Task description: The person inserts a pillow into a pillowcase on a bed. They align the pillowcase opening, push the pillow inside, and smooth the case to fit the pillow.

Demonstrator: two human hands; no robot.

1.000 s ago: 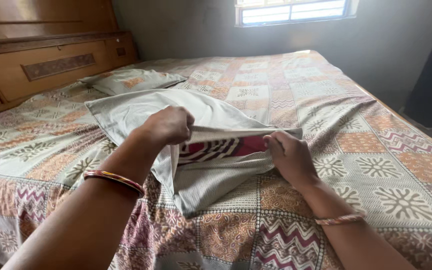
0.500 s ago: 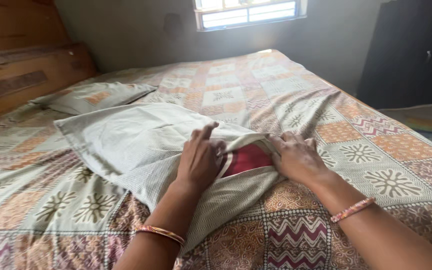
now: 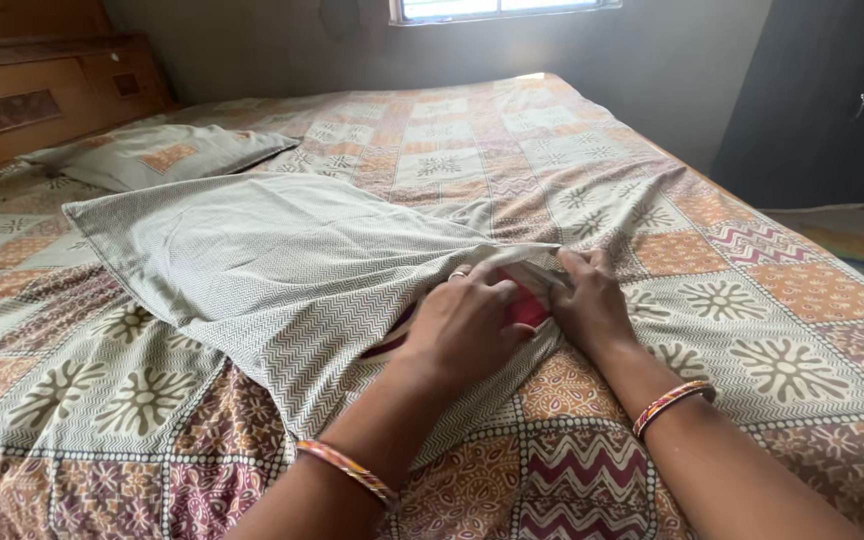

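A pillow in a pale grey-green patterned cover (image 3: 272, 250) lies across the bed. At its open end a little of the red inner pillow (image 3: 529, 310) shows between my hands. My left hand (image 3: 467, 330), with a ring on one finger, presses down on the cover's open edge and pinches the fabric. My right hand (image 3: 587, 300) grips the same edge from the right, its fingers curled into the opening. Both wrists carry bangles.
The bed wears a patchwork sheet (image 3: 752, 330) in orange, maroon and beige. A second pillow (image 3: 152, 155) lies near the wooden headboard (image 3: 42, 90). A dark cupboard (image 3: 832, 100) stands at the right. A window (image 3: 492, 10) is above the far wall.
My hands have drawn together at the cover's opening. The red inner pillow, widely exposed a second ago, is now nearly covered. The view has shifted right.
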